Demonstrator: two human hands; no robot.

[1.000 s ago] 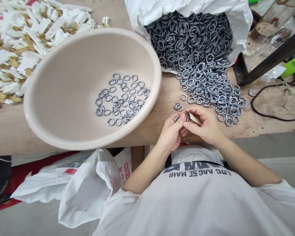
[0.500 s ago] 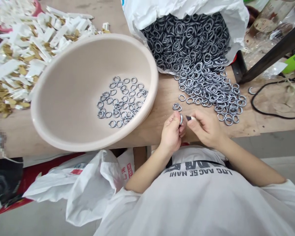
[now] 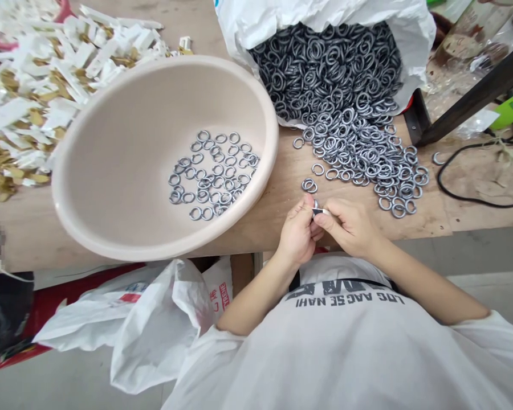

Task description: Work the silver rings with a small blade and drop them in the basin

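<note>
My left hand (image 3: 298, 232) and my right hand (image 3: 348, 226) meet at the table's front edge, fingers pinched together. Between their fingertips is a small metal ring (image 3: 318, 209); the left thumb and fingers grip it. The right fingers pinch a small strip-like piece against the ring; I cannot make out what it is. A heap of grey metal rings (image 3: 359, 159) lies just beyond my hands, spilling from a white bag (image 3: 325, 17). To the left stands a large beige basin (image 3: 111, 171) with several rings (image 3: 214, 173) in its bottom.
White and gold tags (image 3: 34, 85) are piled at the far left of the wooden table (image 3: 277, 199). A black cable (image 3: 465, 193) and a dark bar (image 3: 474, 102) lie at the right. White plastic bags (image 3: 154, 319) hang below the table edge.
The flat tan piece seen in my right hand a second ago no longer shows. My hands have closed together on the ring. The view shifted slightly.
</note>
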